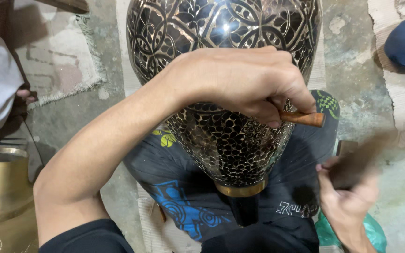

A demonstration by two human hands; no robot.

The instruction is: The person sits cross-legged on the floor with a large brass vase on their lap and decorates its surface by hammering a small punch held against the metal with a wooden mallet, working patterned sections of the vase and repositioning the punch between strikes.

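The engraved metal vase [226, 93] lay across the person's lap, neck toward 6 o'clock. The left hand [240, 82] rested on its belly, gripping a wooden-handled tool [303, 118]. At 4 o'clock, clear of the vase, the right hand [350, 199] clasped a blurred dark mallet [359, 159].

A large engraved metal vase [226, 93] lies tilted across the lap, brass-ringed neck toward the person.
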